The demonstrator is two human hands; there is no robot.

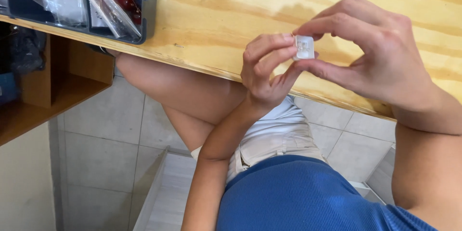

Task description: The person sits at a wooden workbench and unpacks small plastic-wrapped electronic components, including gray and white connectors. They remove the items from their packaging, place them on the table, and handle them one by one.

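The pale pine plywood counter (216, 24) ends in a long front edge running down to the right, with grey floor tiles (106, 154) open below it. Just above that edge, both hands meet over bare wood. The left hand (264, 74) and right hand (375, 50) pinch a small, clear, square plastic piece (304, 47) between thumb and forefinger fingers. Its contents are too small to make out. A dark compartment organiser box (144, 14) holding clear bags is cut off at the upper left.
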